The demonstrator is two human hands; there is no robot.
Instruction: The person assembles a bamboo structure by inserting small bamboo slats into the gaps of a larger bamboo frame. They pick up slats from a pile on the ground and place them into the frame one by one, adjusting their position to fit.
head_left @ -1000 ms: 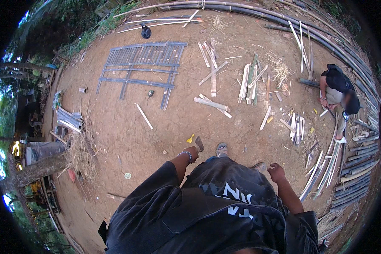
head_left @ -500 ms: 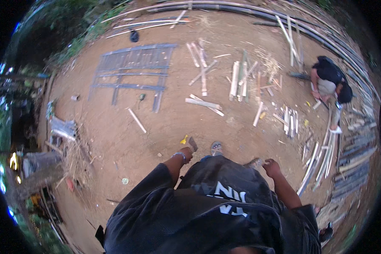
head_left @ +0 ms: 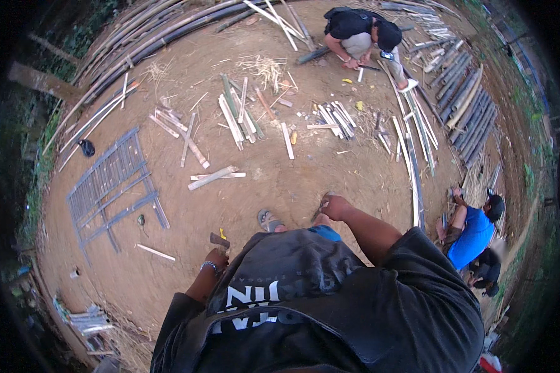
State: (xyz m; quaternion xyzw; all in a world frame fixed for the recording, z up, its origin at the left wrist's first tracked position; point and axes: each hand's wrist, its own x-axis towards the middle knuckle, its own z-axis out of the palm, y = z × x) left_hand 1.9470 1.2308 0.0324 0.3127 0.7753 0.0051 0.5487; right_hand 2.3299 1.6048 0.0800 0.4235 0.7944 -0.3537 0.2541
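The person's left hand (head_left: 216, 258), low and left of the frame's centre, is closed around a flat-bladed tool (head_left: 219, 240), whose dull brown blade sticks out above the fist. A yellow scrap (head_left: 223, 232) shows on the dirt ground (head_left: 186, 205) right beside the blade in the view. The right hand (head_left: 336, 207), a little right of centre, is curled with its knuckles up; I can't tell from here whether it grips anything. Between the two hands, a sandalled foot (head_left: 269, 221) shows beyond the hem of the dark shirt (head_left: 274, 267).

Over on the left lies a slatted panel (head_left: 107, 185) of dark strips, with a lone pale strip (head_left: 155, 252) on the ground below it, nearer the left hand. Two crossed pale pieces (head_left: 214, 177) lie above the hands, and farther up there's a loose heap of split strips (head_left: 236, 121) beside a tangle of straw (head_left: 264, 69). Shorter strips (head_left: 336, 119) are bunched right of that. Dark poles (head_left: 470, 109) lie side by side at upper right.

A co-worker in black (head_left: 358, 37) bends low at the top, right of centre, hands together near the ground. At the right edge another, in a blue shirt (head_left: 475, 235), sits low beside a darkly dressed person (head_left: 484, 270).
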